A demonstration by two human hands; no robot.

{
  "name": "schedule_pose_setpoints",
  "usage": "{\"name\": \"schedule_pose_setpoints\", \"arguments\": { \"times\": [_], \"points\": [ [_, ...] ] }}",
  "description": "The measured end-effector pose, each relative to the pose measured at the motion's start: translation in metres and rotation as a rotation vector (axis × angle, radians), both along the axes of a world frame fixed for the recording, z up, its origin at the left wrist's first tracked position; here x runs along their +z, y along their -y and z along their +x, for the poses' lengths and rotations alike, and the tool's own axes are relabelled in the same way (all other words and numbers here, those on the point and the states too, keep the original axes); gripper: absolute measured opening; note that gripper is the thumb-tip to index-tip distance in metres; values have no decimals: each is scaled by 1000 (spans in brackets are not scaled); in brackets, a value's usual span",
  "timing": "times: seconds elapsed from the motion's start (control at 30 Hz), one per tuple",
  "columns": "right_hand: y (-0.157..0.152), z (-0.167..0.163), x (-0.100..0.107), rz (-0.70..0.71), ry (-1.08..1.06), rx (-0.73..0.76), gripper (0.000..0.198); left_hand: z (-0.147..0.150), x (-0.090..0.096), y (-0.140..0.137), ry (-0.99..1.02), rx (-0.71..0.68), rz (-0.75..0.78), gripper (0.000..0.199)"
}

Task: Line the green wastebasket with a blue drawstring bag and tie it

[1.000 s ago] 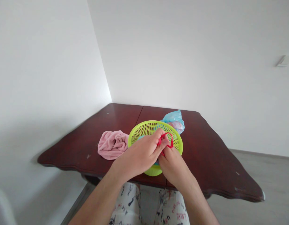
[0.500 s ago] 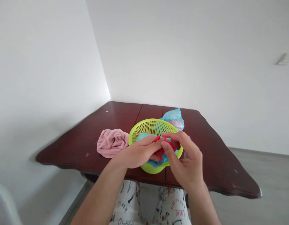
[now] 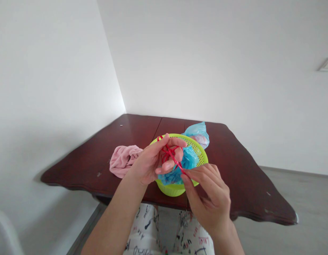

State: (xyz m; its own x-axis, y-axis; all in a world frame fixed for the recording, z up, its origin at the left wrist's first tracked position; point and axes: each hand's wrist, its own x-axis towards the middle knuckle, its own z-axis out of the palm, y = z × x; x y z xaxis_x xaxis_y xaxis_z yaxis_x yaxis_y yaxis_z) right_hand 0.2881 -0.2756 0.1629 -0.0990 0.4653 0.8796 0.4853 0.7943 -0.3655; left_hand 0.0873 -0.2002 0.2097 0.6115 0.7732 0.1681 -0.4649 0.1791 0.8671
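Note:
A tangle of thin red string [image 3: 169, 153] runs between my two hands. My left hand [image 3: 154, 156] is turned palm up with its fingers curled, and the string lies looped around thumb and fingers. Lower and to the right, my right hand [image 3: 209, 189] pinches the gathered string between thumb and forefinger. Both hands are over a lime-green plastic basket [image 3: 171, 191] with a perforated wall. Crumpled blue plastic bag [image 3: 189, 158] material fills part of the basket, partly hidden behind my left hand.
Left of the basket, a bundled pink cloth [image 3: 123, 161] lies on the dark red wooden table [image 3: 238, 170]. Behind the basket sits a knotted-looking blue plastic bag [image 3: 198, 134] with something pale inside. White walls [image 3: 206, 63] border the table's back and left.
My left hand has turned from palm down to palm up, spreading the red string across its fingers. My right hand has moved down, drawing string with it. More blue plastic shows in the basket.

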Motion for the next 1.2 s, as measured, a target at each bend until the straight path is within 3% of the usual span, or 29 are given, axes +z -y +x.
{"name": "schedule_pose_setpoints", "arguments": {
  "times": [0.1,0.23,0.33,0.43,0.5,0.63,0.73,0.9,1.07,1.2],
  "points": [
    [3,5,-6,-102,-55,21,17,-4,7,17,-157,-9,114,58],
    [2,8,-3,-296,-205,203,43,-7,22,49,-477,28,542,64],
    [-6,4,-5,-477,-235,283,42,-7,27,59,-681,324,916,53],
    [-15,0,-14,-595,-273,287,45,-6,22,52,-720,665,1135,39],
    [-20,-1,-21,-648,-306,322,49,-5,15,45,-659,681,1209,42],
    [-26,-3,-20,-633,-458,417,41,0,3,39,-538,452,1267,60],
    [-33,-6,-9,-680,-552,520,39,5,-1,40,-540,369,1273,68],
    [-58,4,7,-763,-811,615,40,3,-10,41,-593,344,1254,71],
    [-96,46,15,-794,-1034,716,27,-5,-26,41,-455,326,1133,67],
    [-117,77,13,-810,-1082,755,34,-12,-44,41,-379,451,1003,59]
  ]
}}
